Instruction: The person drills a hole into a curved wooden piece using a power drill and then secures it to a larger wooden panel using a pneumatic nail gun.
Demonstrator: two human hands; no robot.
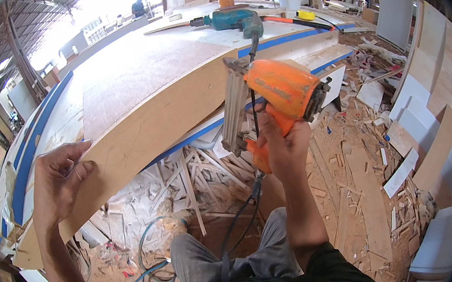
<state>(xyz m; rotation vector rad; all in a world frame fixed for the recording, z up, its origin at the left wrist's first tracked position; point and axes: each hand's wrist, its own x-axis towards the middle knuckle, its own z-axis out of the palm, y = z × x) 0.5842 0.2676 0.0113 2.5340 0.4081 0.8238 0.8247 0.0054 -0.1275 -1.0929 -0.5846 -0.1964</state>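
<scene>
My right hand is wrapped round the handle of an orange nail gun, held up near the right end of a curved wooden panel. The gun's long grey magazine hangs down its left side, its worn nose by the panel's top edge. A dark air hose runs from the handle's bottom. With my left hand I pinch the top edge of the curved wooden panel, thumb on the bare front face, fingers over the top. A pale sheet lies on top, behind that edge.
A teal corded drill lies on the far worktop, beside an orange-and-black bar and a yellow tool. Wood offcuts litter the floor below. Coiled hoses lie by my legs. Boards lean at the right.
</scene>
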